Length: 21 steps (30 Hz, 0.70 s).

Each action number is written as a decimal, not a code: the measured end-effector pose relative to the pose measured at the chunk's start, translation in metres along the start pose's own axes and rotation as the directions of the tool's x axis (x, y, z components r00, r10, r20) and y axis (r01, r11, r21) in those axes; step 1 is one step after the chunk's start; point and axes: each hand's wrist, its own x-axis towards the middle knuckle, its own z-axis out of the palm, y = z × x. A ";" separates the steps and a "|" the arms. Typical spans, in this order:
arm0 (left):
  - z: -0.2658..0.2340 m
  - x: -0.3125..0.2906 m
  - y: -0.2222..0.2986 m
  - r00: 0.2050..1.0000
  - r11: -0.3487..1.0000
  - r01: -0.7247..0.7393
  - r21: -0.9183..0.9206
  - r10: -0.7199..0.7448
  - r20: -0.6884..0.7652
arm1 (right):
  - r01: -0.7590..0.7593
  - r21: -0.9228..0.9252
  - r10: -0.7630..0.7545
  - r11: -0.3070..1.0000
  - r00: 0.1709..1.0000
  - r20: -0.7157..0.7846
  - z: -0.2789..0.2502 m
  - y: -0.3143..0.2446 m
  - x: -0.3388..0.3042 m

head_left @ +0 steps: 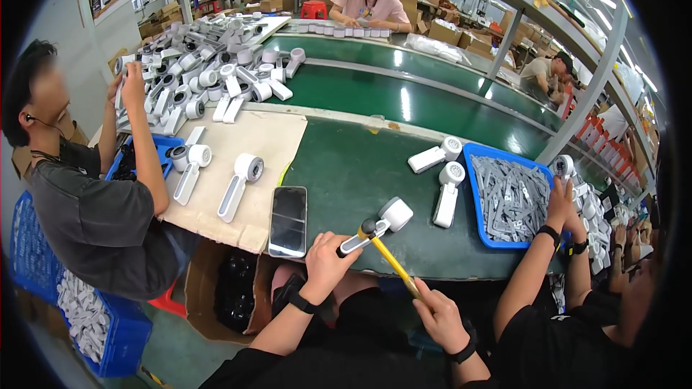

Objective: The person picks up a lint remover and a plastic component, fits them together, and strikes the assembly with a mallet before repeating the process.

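My left hand (328, 263) is closed round the handle of a white and grey handheld fan (396, 215), whose round head points away to the right over the green bench. In my right hand (441, 317) is a mallet (396, 265) with a yellow handle. Its dark head overlaps the fan where handle and round head meet; whether it touches, I cannot tell. Two more handheld fans, one upper (437, 155) and one lower (449, 194), lie ahead to the right. Left of my left hand a phone (288, 221) rests on the bench edge.
A blue tray (472, 173) of grey plastic strips stands right, beside a co-worker's hands (562, 209). At left, another person (94, 194) handles a fan near a large heap of fans (209, 65). Cardboard (274, 130) covers the bench there; an open carton (205, 295) sits below. A conveyor (360, 90) runs beyond.
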 end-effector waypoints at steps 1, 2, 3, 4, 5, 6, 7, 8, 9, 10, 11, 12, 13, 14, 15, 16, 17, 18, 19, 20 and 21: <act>0.000 0.000 -0.001 1.000 1.000 0.018 0.017 -0.019 0.012 | 0.002 0.000 -0.002 1.000 1.000 -0.001 -0.003 -0.002 0.000; 0.004 0.002 -0.005 1.000 1.000 -0.005 0.010 0.005 -0.003 | 0.009 0.020 -0.008 1.000 1.000 -0.027 -0.007 -0.002 -0.001; 0.004 0.002 -0.004 1.000 1.000 -0.006 0.011 0.006 -0.004 | 0.015 0.041 -0.013 0.999 0.999 -0.053 -0.009 -0.001 -0.002; 0.004 0.002 -0.002 1.000 1.000 0.011 -0.001 -0.011 0.005 | 0.022 0.051 -0.016 0.998 0.992 -0.125 -0.007 0.003 -0.005; 0.004 0.003 -0.001 1.000 1.000 0.028 -0.013 -0.028 0.014 | 0.024 0.053 -0.017 0.998 0.992 -0.126 -0.005 0.007 -0.004; 0.004 0.003 0.000 1.000 1.000 0.026 -0.012 -0.026 0.015 | -0.020 0.020 0.022 1.000 0.992 -0.127 -0.004 0.010 -0.004; 0.003 0.003 0.001 1.000 1.000 0.022 -0.001 -0.022 0.020 | -0.064 -0.013 0.062 0.998 0.990 -0.131 -0.002 0.015 -0.003; 0.003 0.003 0.002 1.000 1.000 0.016 0.010 -0.016 0.026 | -0.080 0.040 0.084 0.996 0.989 -0.118 0.000 0.024 -0.003; 0.002 0.004 0.001 1.000 1.000 0.014 0.013 -0.014 0.022 | -0.075 0.042 0.080 0.996 0.990 -0.120 -0.002 0.023 -0.003; 0.001 0.002 0.000 0.998 0.999 0.033 0.010 -0.034 0.050 | -0.061 0.037 0.065 0.997 0.990 -0.123 -0.006 0.019 -0.005; 0.001 0.003 0.000 0.996 0.999 0.053 0.008 -0.054 0.077 | -0.046 0.033 0.050 0.998 0.991 -0.126 -0.008 0.018 -0.004; 0.000 0.003 0.002 0.996 0.999 0.050 0.008 -0.050 0.079 | -0.048 0.034 0.052 0.998 0.990 -0.130 -0.006 0.021 -0.007; 0.000 0.003 0.004 0.993 0.998 0.058 0.007 -0.058 0.105 | -0.023 0.012 0.024 1.000 0.991 -0.133 -0.001 0.026 -0.009; -0.001 0.004 0.007 0.989 0.998 0.066 0.006 -0.066 0.129 | 0.003 -0.009 -0.004 1.000 0.991 -0.136 0.004 0.031 -0.010; -0.003 0.005 0.012 0.990 0.998 0.064 0.007 -0.065 0.128 | 0.005 -0.008 -0.006 1.000 0.991 -0.137 0.008 0.038 -0.007; -0.006 0.007 0.017 0.991 1.000 0.015 0.019 -0.018 0.136 | 0.017 0.059 -0.007 0.998 0.986 -0.164 0.012 0.044 -0.004; -0.007 0.008 0.020 0.989 0.999 -0.033 0.032 0.028 0.143 | 0.033 0.126 -0.008 0.991 0.982 -0.191 0.013 0.048 -0.003; -0.011 0.010 0.018 0.991 0.999 -0.032 0.041 0.027 0.133 | -0.176 0.277 0.201 0.945 0.978 -0.062 0.011 0.051 -0.004; -0.015 0.011 0.014 0.987 0.997 -0.073 0.017 0.070 0.148 | -0.241 0.426 0.269 0.872 0.963 -0.005 0.009 0.051 -0.002; -0.021 0.013 0.010 0.981 0.994 -0.113 -0.005 0.112 0.161 | -0.293 0.527 0.321 0.798 0.946 0.041 0.007 0.049 -0.004; -0.027 0.017 0.010 0.981 0.993 -0.117 -0.002 0.116 0.153 | -0.341 0.615 0.371 0.711 0.925 0.083 0.005 0.049 -0.006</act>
